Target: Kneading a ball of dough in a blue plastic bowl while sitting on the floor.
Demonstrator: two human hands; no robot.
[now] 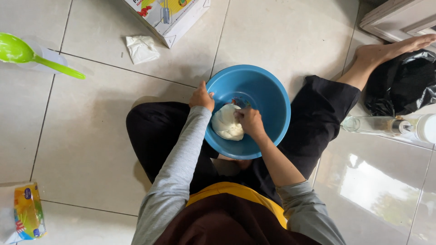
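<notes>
A blue plastic bowl [268, 97] rests on the tiled floor between my crossed legs. Inside it lies a lump of white dough [225, 124]. My left hand [201, 98] grips the bowl's left rim. My right hand [249, 121] is a fist pressed into the right side of the dough. Both arms wear grey sleeves.
A green ladle [27, 54] lies on a clear lid at the far left. A crumpled tissue [141, 48] and a cardboard box [168, 16] sit beyond the bowl. A glass bottle [386, 125] and a black plastic bag [402, 84] lie to the right. A yellow packet [28, 211] is at lower left.
</notes>
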